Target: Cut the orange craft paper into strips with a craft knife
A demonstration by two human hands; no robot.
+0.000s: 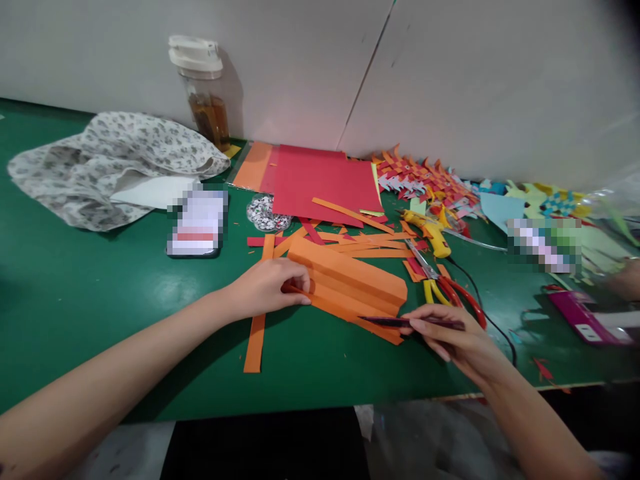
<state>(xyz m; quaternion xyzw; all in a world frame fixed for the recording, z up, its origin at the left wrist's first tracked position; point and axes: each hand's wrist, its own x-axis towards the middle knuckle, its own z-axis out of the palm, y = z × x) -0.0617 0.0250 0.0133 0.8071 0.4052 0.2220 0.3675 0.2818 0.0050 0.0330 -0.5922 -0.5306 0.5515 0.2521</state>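
A folded sheet of orange paper (355,280) with lengthwise creases lies at the middle of the table. My left hand (277,283) pinches its left end between thumb and fingers. In my right hand (453,333) is a thin dark pencil (385,321), its tip over the paper's near edge; whether it touches cannot be made out. An orange paper strip (256,340) runs under my left wrist towards the table's front. Just beyond my right hand lie scissors (450,290) with red and yellow handles. Loose orange strips (370,247) lie behind the folded sheet.
Red paper sheets (325,183), a bag of googly eyes (267,213) and a yellow glue gun (430,233) with a trailing cord lie farther back. To the left are a phone (200,223), patterned cloth (100,173) and drink bottle (205,100). Another person's hand (627,280) shows at far right.
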